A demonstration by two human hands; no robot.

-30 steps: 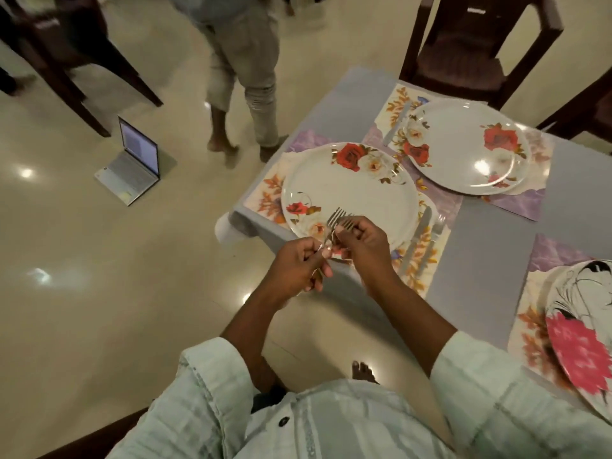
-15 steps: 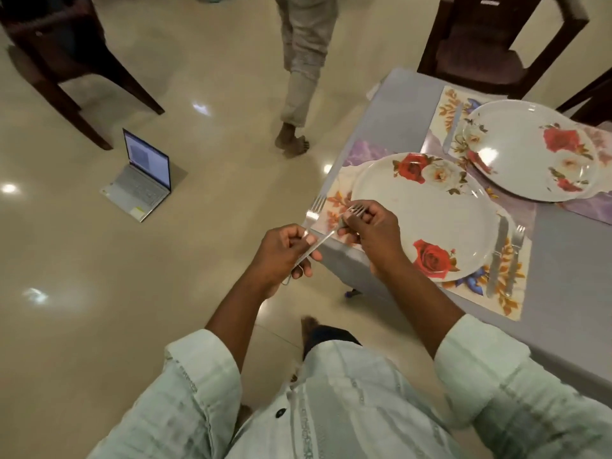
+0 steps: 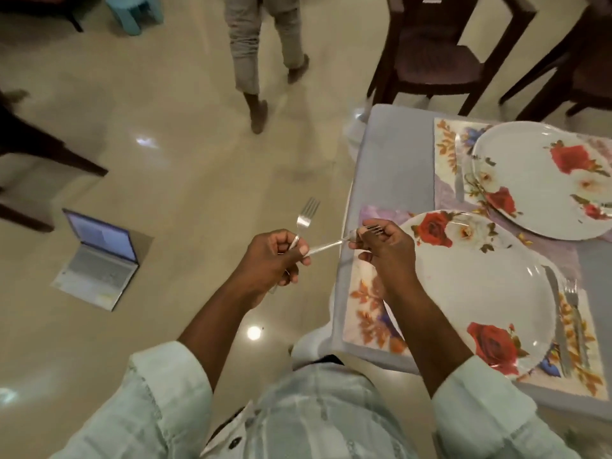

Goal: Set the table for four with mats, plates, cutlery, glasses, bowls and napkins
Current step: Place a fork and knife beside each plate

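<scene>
- Steel fork (image 3: 306,217) in left hand (image 3: 271,260): fingers curled round its handle, tines up and away from the body, held over the floor, off the surface.
- Second fork (image 3: 334,244): right hand (image 3: 385,241) pinches it at the tine end; the handle runs leftward, nearly level, and ends touching the left thumb. Long axis roughly side to side, crossing the first fork's handle.
- Right hand sits over the near-left edge of the near plate (image 3: 477,293), at the surface (image 3: 394,154) corner; it is the hand nearer the setting.
- Near mat (image 3: 364,313): its left strip, just below and beside the right hand, shows no cutlery. A knife and fork (image 3: 568,326) lie on its right strip, along the plate rim.
- Judgement: the pinched fork would need turning so its handle points toward the body before it goes down on that left strip.
- Far plate (image 3: 543,180) on its own mat, beyond the near one.
- Far: chair (image 3: 430,61), laptop (image 3: 99,256) on the floor, another person's legs (image 3: 255,44).
</scene>
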